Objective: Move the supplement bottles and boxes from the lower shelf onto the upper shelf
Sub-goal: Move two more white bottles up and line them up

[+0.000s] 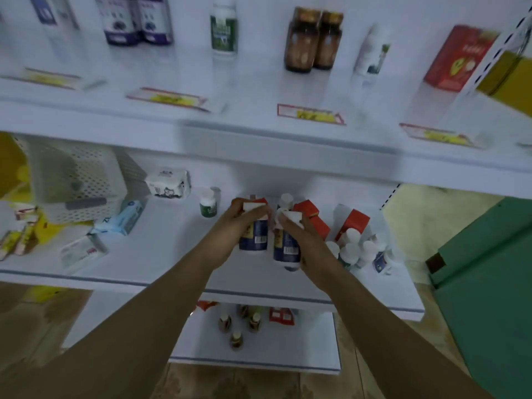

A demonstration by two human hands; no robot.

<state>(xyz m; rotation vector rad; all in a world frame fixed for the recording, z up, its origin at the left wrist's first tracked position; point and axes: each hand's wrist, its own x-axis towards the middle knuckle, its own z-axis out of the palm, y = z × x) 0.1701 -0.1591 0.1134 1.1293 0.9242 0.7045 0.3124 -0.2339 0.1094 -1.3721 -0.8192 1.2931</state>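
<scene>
My left hand point(234, 226) grips a blue-labelled, white-capped bottle point(254, 237) over the lower shelf point(161, 254). My right hand point(305, 243) grips a second blue-labelled bottle point(285, 249) beside it. Both bottles sit close together, tilted slightly. Behind them stand red boxes point(312, 217) and a small green-labelled bottle point(207, 203). To the right is a cluster of several small white-capped bottles point(359, 251). The upper shelf point(259, 133) holds purple-labelled boxes point(135, 21), a green-labelled bottle point(224, 27), two amber bottles point(312, 38), a white bottle point(372, 50) and a red box point(457, 57).
A white perforated basket point(77, 182), a white packet point(168, 184), a light blue box point(123, 218) and small boxes lie on the lower shelf's left. A bottom shelf point(259, 349) carries small amber bottles. A green cabinet point(489, 283) stands at right. Price tags line the upper shelf edge.
</scene>
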